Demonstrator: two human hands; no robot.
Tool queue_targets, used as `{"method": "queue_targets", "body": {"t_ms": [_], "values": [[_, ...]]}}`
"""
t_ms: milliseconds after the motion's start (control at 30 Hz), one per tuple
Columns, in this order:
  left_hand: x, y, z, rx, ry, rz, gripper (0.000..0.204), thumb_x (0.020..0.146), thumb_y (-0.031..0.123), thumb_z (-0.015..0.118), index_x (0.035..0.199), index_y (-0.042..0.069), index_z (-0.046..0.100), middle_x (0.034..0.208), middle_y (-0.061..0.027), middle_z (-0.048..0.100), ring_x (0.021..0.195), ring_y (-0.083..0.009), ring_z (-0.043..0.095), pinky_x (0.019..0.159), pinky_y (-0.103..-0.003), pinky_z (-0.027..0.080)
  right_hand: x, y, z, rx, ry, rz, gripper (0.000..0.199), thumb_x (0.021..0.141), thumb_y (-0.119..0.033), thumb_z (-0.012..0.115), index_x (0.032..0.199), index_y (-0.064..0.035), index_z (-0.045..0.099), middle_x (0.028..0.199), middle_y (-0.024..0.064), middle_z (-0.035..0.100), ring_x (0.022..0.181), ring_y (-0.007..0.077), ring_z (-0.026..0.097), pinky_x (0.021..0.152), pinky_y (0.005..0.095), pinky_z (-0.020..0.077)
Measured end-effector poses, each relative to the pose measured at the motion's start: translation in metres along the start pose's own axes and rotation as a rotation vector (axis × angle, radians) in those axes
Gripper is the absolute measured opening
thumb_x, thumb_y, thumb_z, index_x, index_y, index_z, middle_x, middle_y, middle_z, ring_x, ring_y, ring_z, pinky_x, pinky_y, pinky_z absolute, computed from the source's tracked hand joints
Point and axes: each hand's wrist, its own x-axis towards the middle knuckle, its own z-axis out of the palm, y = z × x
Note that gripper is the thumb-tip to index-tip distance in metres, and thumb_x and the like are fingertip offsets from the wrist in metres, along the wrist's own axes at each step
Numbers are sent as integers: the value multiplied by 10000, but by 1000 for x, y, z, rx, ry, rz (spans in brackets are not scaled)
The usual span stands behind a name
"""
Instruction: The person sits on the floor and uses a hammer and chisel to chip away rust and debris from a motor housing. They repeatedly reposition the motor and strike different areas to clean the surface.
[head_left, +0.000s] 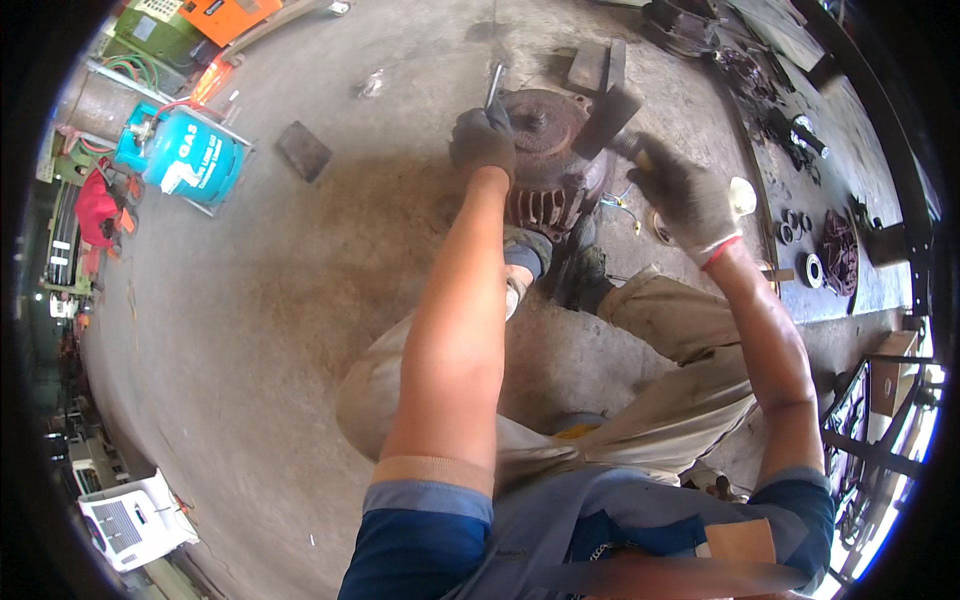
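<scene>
A round, rusty cast-metal motor housing (548, 178) with cooling fins rests on the concrete floor between my feet. My left hand (484, 140), in a dark glove, is closed round a metal rod (495, 84), like a chisel or punch, at the housing's left edge. The rod's lower end is hidden behind the hand. My right hand (688, 195), in a grey glove, grips a hammer (608, 122) by its handle. The hammer's heavy dark head hangs over the right side of the housing, apart from the rod. Thin wires (622, 203) stick out beside the housing.
Metal blocks (592, 68) lie just beyond the housing, and a dark flat plate (303, 151) lies to its left. A blue gas cylinder (190, 155) is at the far left. On the right, a low bench (835, 295) carries rings and dark parts. A white cup-like container (741, 197) is beside my right hand.
</scene>
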Motion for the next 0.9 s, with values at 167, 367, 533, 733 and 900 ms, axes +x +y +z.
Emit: {"method": "queue_targets", "body": {"t_ms": [167,367,533,733,900], "values": [[0,0,-2,25,-41,-35,503,1003,479,492,901,46,727,1041,-202,702,953,-431,690,843,-530,554,-1,0,5,52,23,94,507,954,-349,679,1413,-171,557,964,207,716,877,421,696,723,493,548],[-1,0,-4,-13,-38,-39,497,995,479,506,901,44,727,1020,-217,703,946,-431,690,850,-531,549,-1,-3,6,16,6,-37,501,963,-369,660,1423,-202,554,908,212,708,875,402,703,722,479,549],[-1,-1,-2,6,-17,-24,488,996,468,508,904,42,728,1012,-216,705,951,-427,688,853,-525,550,-2,-4,6,13,63,-64,466,979,-355,647,1406,-187,567,892,183,714,808,415,697,681,488,549],[1,1,-3,8,-14,-19,491,1000,465,506,908,37,729,1032,-214,707,965,-424,689,860,-520,553,-3,-4,9,74,186,-131,479,959,-361,673,1388,-168,581,950,196,718,828,412,700,680,490,552],[-2,2,-4,-47,-34,-60,565,1015,503,468,878,28,739,978,-270,704,924,-468,682,837,-544,540,0,-4,9,-23,25,-29,488,961,-336,678,1398,-146,571,944,193,722,844,411,703,708,478,548]]}}
